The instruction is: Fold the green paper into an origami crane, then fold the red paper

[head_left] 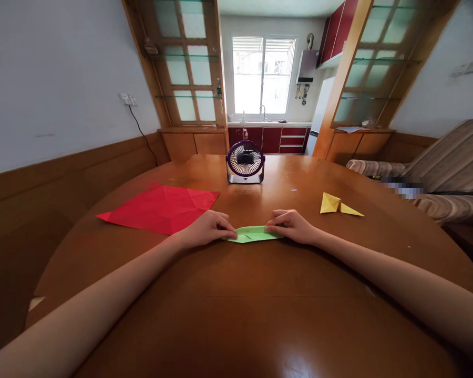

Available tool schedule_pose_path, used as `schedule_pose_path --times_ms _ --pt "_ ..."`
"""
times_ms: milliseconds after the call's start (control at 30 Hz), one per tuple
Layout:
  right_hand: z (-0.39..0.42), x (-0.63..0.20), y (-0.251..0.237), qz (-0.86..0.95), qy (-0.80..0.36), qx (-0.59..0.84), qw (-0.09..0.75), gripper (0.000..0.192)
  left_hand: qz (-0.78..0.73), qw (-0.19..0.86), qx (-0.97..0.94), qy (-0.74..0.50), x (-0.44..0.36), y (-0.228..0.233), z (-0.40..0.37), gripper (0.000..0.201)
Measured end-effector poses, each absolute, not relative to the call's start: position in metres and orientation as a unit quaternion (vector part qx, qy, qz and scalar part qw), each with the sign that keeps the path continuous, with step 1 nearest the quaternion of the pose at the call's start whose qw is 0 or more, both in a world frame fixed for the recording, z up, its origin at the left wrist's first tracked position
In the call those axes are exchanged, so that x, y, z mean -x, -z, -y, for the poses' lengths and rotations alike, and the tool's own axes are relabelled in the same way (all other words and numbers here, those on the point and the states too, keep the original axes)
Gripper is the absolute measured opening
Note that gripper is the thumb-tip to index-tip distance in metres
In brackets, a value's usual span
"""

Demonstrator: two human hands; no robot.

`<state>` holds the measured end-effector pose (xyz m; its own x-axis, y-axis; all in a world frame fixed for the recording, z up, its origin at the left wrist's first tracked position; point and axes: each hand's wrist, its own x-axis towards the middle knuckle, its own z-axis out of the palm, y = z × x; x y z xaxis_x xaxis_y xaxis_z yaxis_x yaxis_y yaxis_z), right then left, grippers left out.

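A narrow piece of folded green paper lies low over the middle of the table, stretched sideways between my hands. My left hand pinches its left end between thumb and fingers. At the other end, my right hand grips the paper the same way. Creases run along the green strip, and its two tips are partly covered by my fingers. A creased sheet of red paper lies flat just beyond my left hand. To the right, a folded yellow paper piece stands on the tabletop.
The brown wooden table has a rounded edge. A small purple desk fan stands beyond my hands, facing me. A striped armchair is at the right. Glass-shelved wooden cabinets flank the opening to a kitchen with a bright window.
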<state>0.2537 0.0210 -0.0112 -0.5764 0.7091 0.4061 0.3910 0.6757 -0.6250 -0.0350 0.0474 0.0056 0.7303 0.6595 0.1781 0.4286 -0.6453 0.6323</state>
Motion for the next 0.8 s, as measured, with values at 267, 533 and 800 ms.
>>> schedule_pose_path --times_ms 267,533,800 --pt "-0.024 -0.255 0.015 0.845 -0.255 0.332 0.333 0.034 -0.363 0.368 -0.833 -0.197 0.041 -0.01 -0.053 0.021" --pt "-0.02 -0.254 0.011 0.864 -0.22 0.317 0.324 0.033 -0.427 0.344 -0.821 -0.159 0.046 -0.015 -0.055 0.042" --pt "-0.019 -0.252 0.01 0.888 -0.171 0.293 0.31 0.034 -0.355 0.278 -0.86 -0.239 0.031 -0.013 -0.041 0.038"
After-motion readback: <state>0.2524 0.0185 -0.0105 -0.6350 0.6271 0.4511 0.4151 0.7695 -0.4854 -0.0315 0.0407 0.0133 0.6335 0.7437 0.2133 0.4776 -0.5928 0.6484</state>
